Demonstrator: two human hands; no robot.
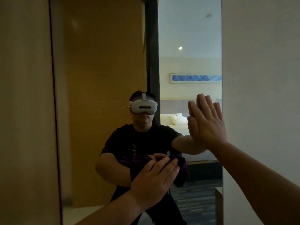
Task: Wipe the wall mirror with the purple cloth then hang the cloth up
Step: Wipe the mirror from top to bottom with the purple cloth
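The tall wall mirror (103, 62) fills the middle of the head view, between a tan panel on the left and a white wall on the right. My right hand (206, 122) lies flat and open against the glass near the mirror's right edge, fingers up, holding nothing. My left hand (154, 181) presses the dark purple cloth (180, 174) against the lower middle of the glass; the cloth is mostly hidden behind the hand and hangs below its fingers. The reflection shows a person with a headset facing the mirror.
A tan wall panel (24, 111) borders the mirror on the left. A white wall (259, 78) borders it on the right. The reflection shows a wooden door, a bed with white pillows and a blue picture.
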